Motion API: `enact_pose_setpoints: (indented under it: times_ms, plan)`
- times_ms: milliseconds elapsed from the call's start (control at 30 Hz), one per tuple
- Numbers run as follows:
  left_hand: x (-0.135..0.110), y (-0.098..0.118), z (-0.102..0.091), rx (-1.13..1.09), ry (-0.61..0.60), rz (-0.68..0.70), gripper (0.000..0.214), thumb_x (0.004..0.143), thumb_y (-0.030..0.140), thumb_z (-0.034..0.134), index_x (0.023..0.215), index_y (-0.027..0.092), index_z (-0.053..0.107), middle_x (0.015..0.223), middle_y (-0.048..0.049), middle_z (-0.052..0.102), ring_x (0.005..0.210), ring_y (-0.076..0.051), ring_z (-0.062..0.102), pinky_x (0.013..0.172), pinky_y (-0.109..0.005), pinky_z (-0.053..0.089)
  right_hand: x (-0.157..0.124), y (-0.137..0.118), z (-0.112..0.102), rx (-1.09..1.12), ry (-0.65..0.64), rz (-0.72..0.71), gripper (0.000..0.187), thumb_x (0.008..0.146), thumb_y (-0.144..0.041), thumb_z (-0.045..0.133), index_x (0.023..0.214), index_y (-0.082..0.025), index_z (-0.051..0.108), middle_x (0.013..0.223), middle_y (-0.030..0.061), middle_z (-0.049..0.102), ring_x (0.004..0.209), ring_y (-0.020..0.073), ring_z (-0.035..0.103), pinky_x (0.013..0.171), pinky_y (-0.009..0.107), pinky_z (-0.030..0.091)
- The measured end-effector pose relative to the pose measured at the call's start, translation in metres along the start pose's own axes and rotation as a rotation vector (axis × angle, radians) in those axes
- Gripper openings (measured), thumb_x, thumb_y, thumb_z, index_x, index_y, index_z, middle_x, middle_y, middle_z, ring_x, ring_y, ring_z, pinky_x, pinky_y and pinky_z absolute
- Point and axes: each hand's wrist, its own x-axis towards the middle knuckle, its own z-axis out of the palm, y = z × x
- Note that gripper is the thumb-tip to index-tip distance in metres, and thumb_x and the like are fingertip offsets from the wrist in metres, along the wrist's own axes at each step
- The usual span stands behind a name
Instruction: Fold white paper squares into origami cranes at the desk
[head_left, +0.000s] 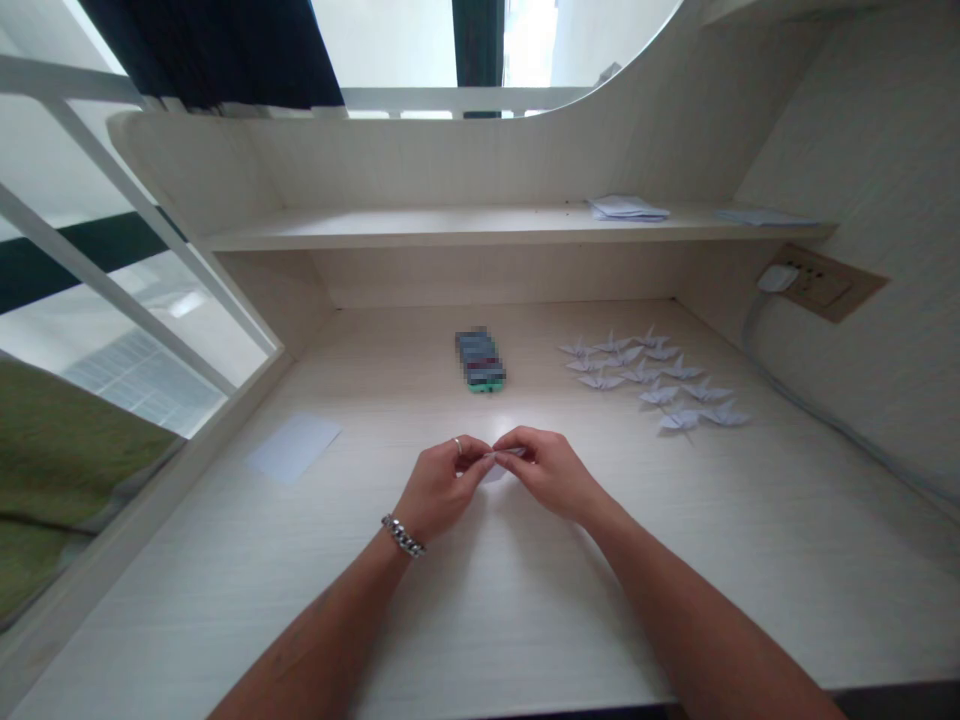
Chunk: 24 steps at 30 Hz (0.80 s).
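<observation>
Near the middle of the desk, my left hand (448,482) and my right hand (551,468) meet over a small piece of folded white paper (495,472). Thumb and fingers of both hands pinch it, hiding much of its shape. A ring and a chain bracelet (403,537) are on the left hand and wrist. To the right of my hands, several folded white paper cranes (641,373) stand in loose rows. A flat sheet of white paper (294,447) lies to the left.
Behind my hands lies a phone-like object (481,360), its surface blurred. Folded papers (627,208) rest on the shelf (450,228) above the desk (420,650). A cable (825,415) runs down the right side from a plug (778,278) in the wall socket. White rails (112,280) border the left.
</observation>
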Motion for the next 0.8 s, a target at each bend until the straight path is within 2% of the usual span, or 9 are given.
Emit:
enact_pose_setpoints:
  times_ms: [200, 533, 800]
  plan:
    - [0.0021, 0.0009, -0.0023, -0.171, 0.029, -0.094, 0.015, 0.073, 0.03, 0.072, 0.08, 0.016, 0.071, 0.079, -0.0063, 0.074, 0.072, -0.018, 0.068, 0.068, -0.028, 0.054, 0.0034, 0.0094, 0.0044, 0.116, 0.04, 0.102, 0.01, 0.081, -0.026, 0.063, 0.081, -0.018, 0.069, 0.078, 0.0038, 0.07, 0.072, 0.0175, 0.063, 0.068, 0.029, 0.048]
    - [0.0014, 0.0009, -0.0001, -0.257, 0.059, -0.093, 0.016, 0.071, 0.027, 0.074, 0.079, 0.014, 0.07, 0.076, -0.0048, 0.072, 0.07, -0.016, 0.067, 0.067, -0.027, 0.054, 0.0006, 0.0043, 0.0054, 0.23, 0.003, 0.074, 0.01, 0.078, -0.025, 0.066, 0.082, -0.017, 0.07, 0.078, 0.0037, 0.07, 0.073, 0.0165, 0.064, 0.068, 0.029, 0.049]
    - [0.002, 0.0049, -0.0038, -0.288, 0.063, -0.11, 0.006, 0.066, 0.018, 0.074, 0.071, 0.014, 0.071, 0.067, -0.0017, 0.071, 0.061, -0.012, 0.063, 0.059, -0.021, 0.05, 0.0026, 0.0021, 0.0086, 0.489, 0.002, 0.17, 0.008, 0.065, -0.02, 0.073, 0.072, -0.015, 0.071, 0.06, -0.0003, 0.065, 0.055, 0.0115, 0.056, 0.056, 0.026, 0.044]
